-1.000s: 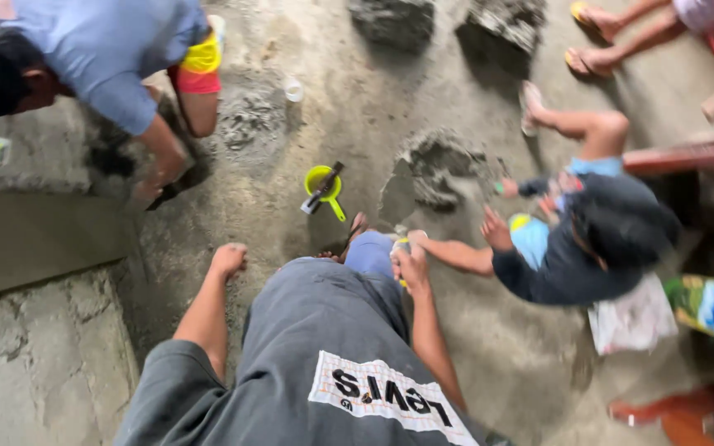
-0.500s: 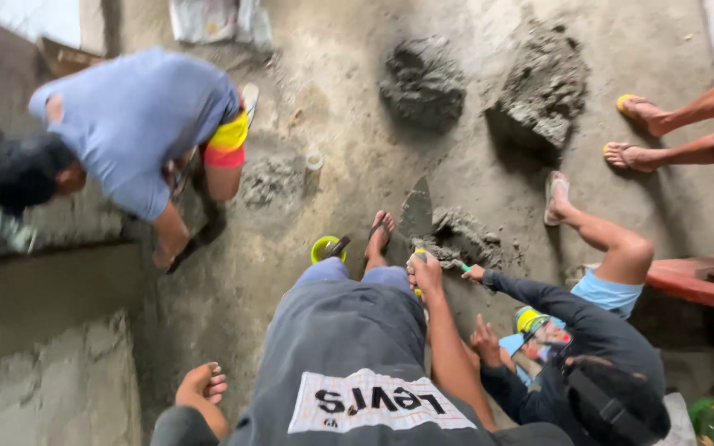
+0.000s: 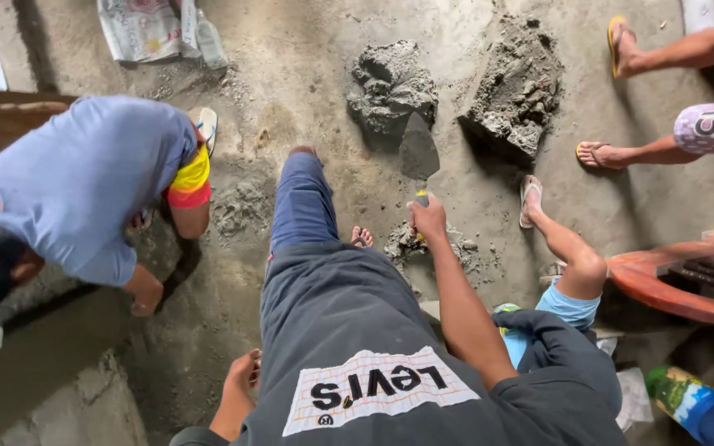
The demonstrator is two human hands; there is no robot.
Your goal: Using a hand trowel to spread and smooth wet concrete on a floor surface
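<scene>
My right hand is stretched forward and grips the handle of a mason's trowel. The grey pointed blade rests on the floor just below a heap of wet grey mortar. A second, rougher heap lies to its right. A thin smear of mortar sits under my wrist. My left hand hangs low by my side, fingers loosely bent, holding nothing. My blue trouser leg steps forward, with a bare foot beside it.
A person in a light blue shirt bends over at the left, one hand on the floor. A crouching child is at my right. Two sandalled legs stand at the top right. There is a red plastic chair and a sack.
The view has shifted forward towards the mortar heaps. My right arm has reached out with the trowel up to the left heap. The yellow cup is out of sight now.
</scene>
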